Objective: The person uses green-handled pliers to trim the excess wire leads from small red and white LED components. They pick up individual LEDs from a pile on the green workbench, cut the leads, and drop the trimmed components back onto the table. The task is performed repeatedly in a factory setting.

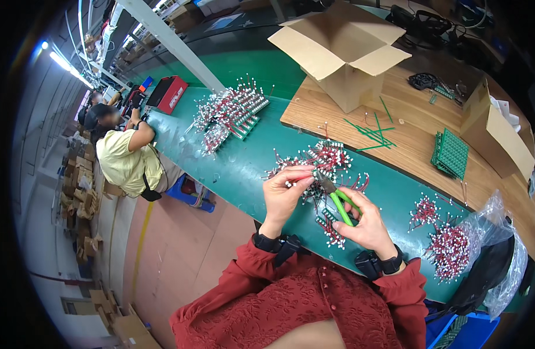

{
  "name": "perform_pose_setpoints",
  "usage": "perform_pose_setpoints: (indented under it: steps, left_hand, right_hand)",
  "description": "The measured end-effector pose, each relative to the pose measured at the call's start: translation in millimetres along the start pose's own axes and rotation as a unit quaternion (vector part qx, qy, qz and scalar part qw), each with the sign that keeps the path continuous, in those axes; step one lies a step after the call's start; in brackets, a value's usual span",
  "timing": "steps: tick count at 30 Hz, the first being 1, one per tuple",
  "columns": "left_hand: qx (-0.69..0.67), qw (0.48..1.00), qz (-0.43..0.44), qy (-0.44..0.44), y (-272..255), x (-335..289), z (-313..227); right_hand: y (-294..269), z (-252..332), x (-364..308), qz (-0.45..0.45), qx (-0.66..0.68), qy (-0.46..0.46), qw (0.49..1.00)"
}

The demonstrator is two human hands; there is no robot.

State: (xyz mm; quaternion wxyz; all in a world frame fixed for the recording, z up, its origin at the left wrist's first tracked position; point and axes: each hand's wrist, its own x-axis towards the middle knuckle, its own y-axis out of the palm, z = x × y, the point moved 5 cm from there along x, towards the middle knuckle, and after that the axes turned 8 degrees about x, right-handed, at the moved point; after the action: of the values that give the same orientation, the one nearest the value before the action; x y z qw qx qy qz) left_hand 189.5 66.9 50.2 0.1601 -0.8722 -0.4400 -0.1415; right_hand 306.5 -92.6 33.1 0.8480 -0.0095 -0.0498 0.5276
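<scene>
My right hand (pixel 366 224) is wrapped round green-handled cutting pliers (pixel 339 200), whose grey jaws point up and left. Close to the jaw tips, my left hand (pixel 284 195) pinches a thin red wire lead; its far end is hard to make out. Beneath and beyond both hands lies a heap of small boards with red wires and white plugs (pixel 328 155). A narrow wired green board (pixel 330 232) rests on the green tabletop (pixel 238 180) just below the pliers.
More wired boards (pixel 235 113) are piled at far left. Loose wire leads (pixel 450 253) lie at right by a clear plastic bag (pixel 500 262). An open carton (pixel 349 64), green strips (pixel 372 135) and stacked green boards (pixel 449 153) sit on a wooden board. A person (pixel 128 154) works at left.
</scene>
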Motion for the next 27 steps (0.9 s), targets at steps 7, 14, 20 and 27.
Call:
perform_pose_setpoints:
  steps: [7, 14, 20, 27]
  left_hand:
    - [0.022, 1.000, 0.001, 0.010, -3.0, -0.1, -0.5]
    - [0.040, 0.998, 0.019, 0.034, -2.6, -0.3, -5.7]
    - [0.033, 0.998, 0.026, 0.052, -6.4, -0.2, -2.4]
    - [0.046, 0.997, 0.057, 0.033, -8.0, 0.8, -3.8]
  right_hand:
    - [0.7, -2.0, -1.7, 0.022, -0.007, 0.000, 1.000]
    - [0.4, 8.7, -1.6, -0.010, -0.012, -0.010, 1.000]
    - [-1.0, 5.8, -1.7, 0.002, -0.051, 0.006, 0.999]
    - [0.6, -9.7, -4.0, 0.040, 0.009, 0.021, 0.999]
